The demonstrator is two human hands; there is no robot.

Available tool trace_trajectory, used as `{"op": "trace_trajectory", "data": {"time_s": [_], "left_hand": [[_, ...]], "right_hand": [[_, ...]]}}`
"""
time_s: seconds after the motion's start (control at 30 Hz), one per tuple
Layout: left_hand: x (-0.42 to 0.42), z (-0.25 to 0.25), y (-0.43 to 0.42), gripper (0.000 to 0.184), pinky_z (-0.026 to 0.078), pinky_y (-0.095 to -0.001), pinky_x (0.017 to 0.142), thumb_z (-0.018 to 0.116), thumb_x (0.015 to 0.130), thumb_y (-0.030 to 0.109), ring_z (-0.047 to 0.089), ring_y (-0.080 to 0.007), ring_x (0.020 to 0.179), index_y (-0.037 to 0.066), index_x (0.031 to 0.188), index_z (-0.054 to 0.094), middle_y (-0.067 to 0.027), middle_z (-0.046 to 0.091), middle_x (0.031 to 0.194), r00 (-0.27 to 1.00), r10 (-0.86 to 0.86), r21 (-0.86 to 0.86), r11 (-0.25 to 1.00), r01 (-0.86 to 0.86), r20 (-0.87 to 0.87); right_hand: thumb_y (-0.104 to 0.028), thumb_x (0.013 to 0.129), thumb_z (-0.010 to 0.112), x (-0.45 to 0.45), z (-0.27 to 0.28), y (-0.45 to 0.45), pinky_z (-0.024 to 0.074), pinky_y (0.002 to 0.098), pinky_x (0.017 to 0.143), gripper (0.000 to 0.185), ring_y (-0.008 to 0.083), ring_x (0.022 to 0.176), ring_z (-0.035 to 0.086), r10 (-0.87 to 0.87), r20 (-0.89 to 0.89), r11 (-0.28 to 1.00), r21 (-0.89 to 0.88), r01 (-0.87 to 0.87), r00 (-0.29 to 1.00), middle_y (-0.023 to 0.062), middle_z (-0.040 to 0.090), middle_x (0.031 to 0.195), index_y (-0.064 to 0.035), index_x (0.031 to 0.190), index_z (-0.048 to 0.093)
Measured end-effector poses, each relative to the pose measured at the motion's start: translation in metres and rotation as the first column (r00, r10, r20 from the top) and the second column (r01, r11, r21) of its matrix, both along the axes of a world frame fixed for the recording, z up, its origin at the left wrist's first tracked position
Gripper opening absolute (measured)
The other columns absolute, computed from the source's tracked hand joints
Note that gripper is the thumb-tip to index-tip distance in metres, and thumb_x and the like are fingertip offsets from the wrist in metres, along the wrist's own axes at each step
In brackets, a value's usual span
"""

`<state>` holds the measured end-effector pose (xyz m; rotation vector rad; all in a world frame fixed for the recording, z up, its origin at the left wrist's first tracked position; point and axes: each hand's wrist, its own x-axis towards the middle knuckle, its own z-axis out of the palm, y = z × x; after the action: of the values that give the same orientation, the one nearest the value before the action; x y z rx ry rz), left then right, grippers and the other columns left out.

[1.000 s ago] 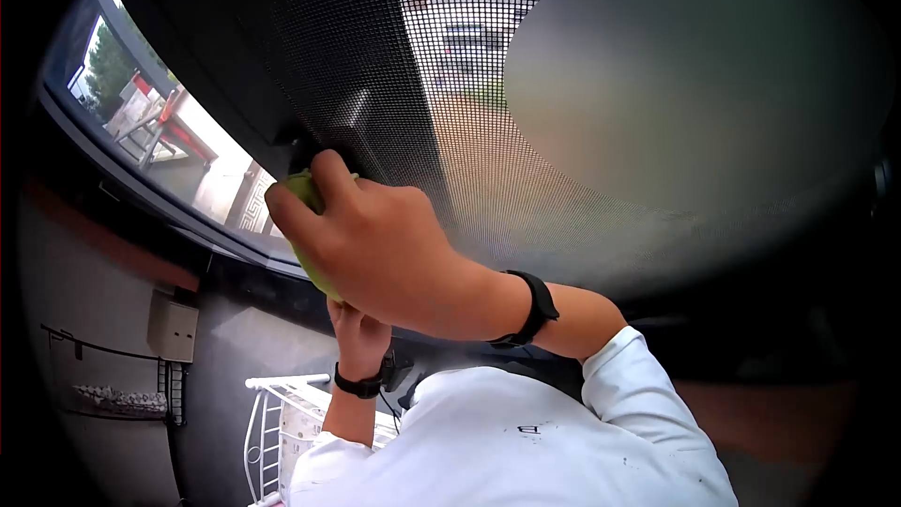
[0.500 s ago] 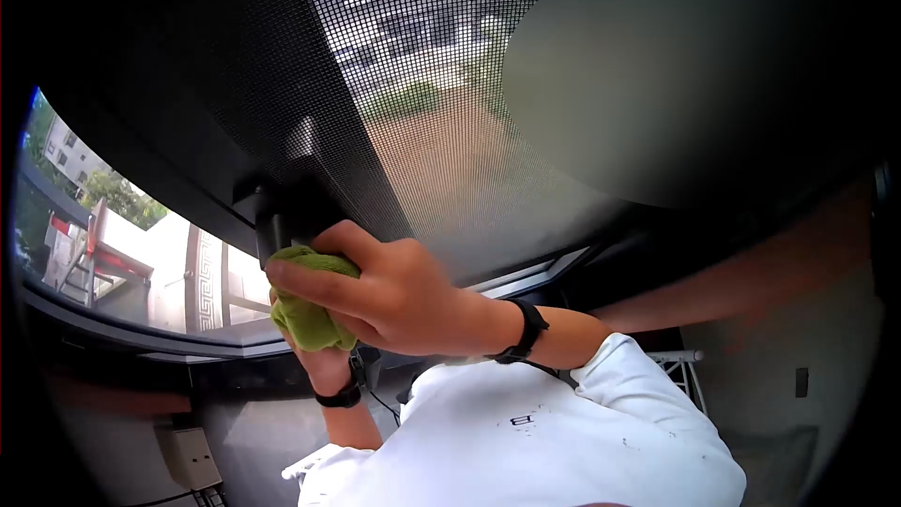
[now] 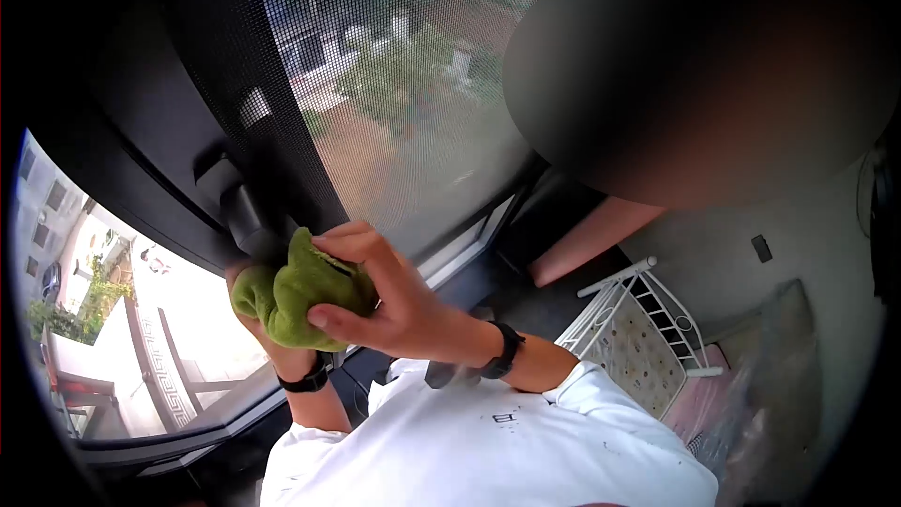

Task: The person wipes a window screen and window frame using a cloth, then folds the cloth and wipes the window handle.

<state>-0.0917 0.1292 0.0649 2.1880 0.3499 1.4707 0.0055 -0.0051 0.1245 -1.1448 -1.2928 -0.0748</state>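
A bunched green cloth (image 3: 314,296) lies between my two hands, just below a black window handle (image 3: 246,216). My right hand (image 3: 389,296) grips the cloth from the right, thumb below and fingers above. My left hand (image 3: 282,352) is behind and under the cloth on the left; most of its fingers are hidden by it. Both wrists wear black bands. The handle sits on the dark frame beside the mesh screen (image 3: 404,122).
To the left is a window pane (image 3: 178,319) with a paved area and buildings outside. At lower right stands a white metal bed frame (image 3: 648,338), near clear plastic wrapping (image 3: 741,432). A dark switch (image 3: 761,248) is on the wall. A blurred oval hides the upper right.
The view has turned, bringing the bed frame to the right. The handle now shows more fully. My right hand's thumb and fingers have spread wider over the cloth, which looks more bunched.
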Motion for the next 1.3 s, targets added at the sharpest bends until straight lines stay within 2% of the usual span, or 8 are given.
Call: {"op": "trace_trajectory", "data": {"time_s": [0.07, 0.13, 0.23, 0.3, 0.63, 0.87, 1.03, 1.3], "left_hand": [[0.005, 0.006, -0.009, 0.036, 0.045, -0.0302, 0.081, 0.061, 0.083, 0.022, 0.055, -0.0187, 0.091, 0.001, 0.109, 0.048, -0.0108, 0.057, 0.101, 0.934, -0.218, -0.451, 0.829, 0.330, 0.282], [0.022, 0.017, -0.015, 0.034, 0.048, -0.0297, 0.078, 0.063, 0.078, 0.016, 0.058, -0.0182, 0.082, 0.000, 0.103, 0.047, -0.0113, 0.058, 0.094, 0.757, -0.350, -0.474, 0.615, 0.630, 0.551], [0.034, 0.009, -0.011, 0.027, 0.050, -0.0296, 0.075, 0.052, 0.076, 0.008, 0.060, -0.0189, 0.081, -0.001, 0.101, 0.046, -0.0135, 0.058, 0.091, 0.732, -0.377, -0.432, 0.621, 0.654, 0.567], [0.036, 0.009, -0.011, 0.028, 0.050, -0.0283, 0.075, 0.048, 0.075, 0.004, 0.060, -0.0182, 0.081, -0.001, 0.103, 0.046, -0.0124, 0.058, 0.091, 0.757, -0.356, -0.477, 0.610, 0.633, 0.548], [0.032, -0.012, -0.006, 0.024, 0.046, -0.0215, 0.074, 0.053, 0.089, 0.007, 0.056, -0.0083, 0.087, -0.001, 0.111, 0.052, -0.0037, 0.059, 0.101, 0.653, -0.453, -0.633, 0.221, 0.742, 0.607], [0.000, -0.002, -0.016, 0.024, 0.044, -0.0227, 0.079, 0.056, 0.085, 0.001, 0.055, -0.0088, 0.090, 0.000, 0.109, 0.052, -0.0041, 0.058, 0.100, 0.708, -0.399, -0.559, 0.436, 0.705, 0.582], [-0.010, 0.007, -0.022, 0.037, 0.044, -0.0283, 0.084, 0.064, 0.072, 0.002, 0.057, -0.0186, 0.094, -0.003, 0.107, 0.052, -0.0148, 0.059, 0.107, 0.671, -0.517, -0.369, 0.571, 0.733, 0.532], [-0.015, 0.002, -0.052, 0.037, 0.046, -0.0290, 0.080, 0.066, 0.073, 0.003, 0.060, -0.0177, 0.090, -0.004, 0.107, 0.053, -0.0133, 0.061, 0.102, 0.627, -0.529, -0.525, 0.351, 0.775, 0.572]], "right_hand": [[-0.019, 0.084, 0.065, -0.002, -0.005, -0.007, 0.0470, 0.0299, 0.072, 0.043, 0.0182, 0.081, 0.058, -0.059, -0.112, 0.998, -0.041, 0.054, 0.992, 0.0119, 0.052, 0.098, -0.0031, 0.117, 0.042], [-0.016, 0.084, 0.065, 0.011, -0.017, -0.003, 0.0467, 0.0301, 0.072, 0.042, 0.0178, 0.083, 0.057, -0.157, -0.268, 0.987, -0.069, 0.143, 0.951, 0.0117, 0.054, 0.096, -0.0031, 0.117, 0.042], [-0.012, 0.083, 0.065, 0.025, -0.009, -0.001, 0.0466, 0.0300, 0.073, 0.037, 0.0188, 0.084, 0.057, -0.211, -0.274, 0.976, -0.009, 0.216, 0.938, 0.0118, 0.055, 0.096, -0.0029, 0.115, 0.046], [-0.008, 0.083, 0.064, 0.032, -0.003, 0.000, 0.0466, 0.0297, 0.075, 0.031, 0.0203, 0.084, 0.058, -0.462, 0.190, 0.886, 0.122, 0.446, 0.866, 0.0117, 0.055, 0.098, -0.0031, 0.111, 0.051], [-0.009, 0.073, 0.074, 0.001, -0.015, 0.030, 0.0429, 0.0333, 0.082, 0.048, 0.0250, 0.097, 0.051, -0.461, 0.143, 0.883, 0.179, 0.435, 0.876, 0.0132, 0.049, 0.108, -0.0036, 0.113, 0.047], [-0.009, 0.075, 0.072, 0.012, 0.025, 0.033, 0.0465, 0.0293, 0.066, 0.031, 0.0202, 0.080, 0.057, -0.500, 0.208, 0.854, 0.278, 0.439, 0.841, 0.0101, 0.055, 0.093, -0.0043, 0.102, 0.057], [-0.013, 0.076, 0.066, 0.019, 0.062, 0.033, 0.0461, 0.0295, 0.058, 0.015, 0.0184, 0.065, 0.058, -0.397, 0.158, 0.918, 0.067, 0.391, 0.904, 0.0081, 0.058, 0.073, -0.0025, 0.087, 0.064], [-0.014, 0.073, 0.065, 0.023, 0.085, 0.037, 0.0470, 0.0309, 0.053, 0.013, 0.0199, 0.059, 0.057, -0.411, 0.484, 0.897, 0.062, 0.439, 0.772, 0.0088, 0.059, 0.072, -0.0040, 0.082, 0.064]]}}
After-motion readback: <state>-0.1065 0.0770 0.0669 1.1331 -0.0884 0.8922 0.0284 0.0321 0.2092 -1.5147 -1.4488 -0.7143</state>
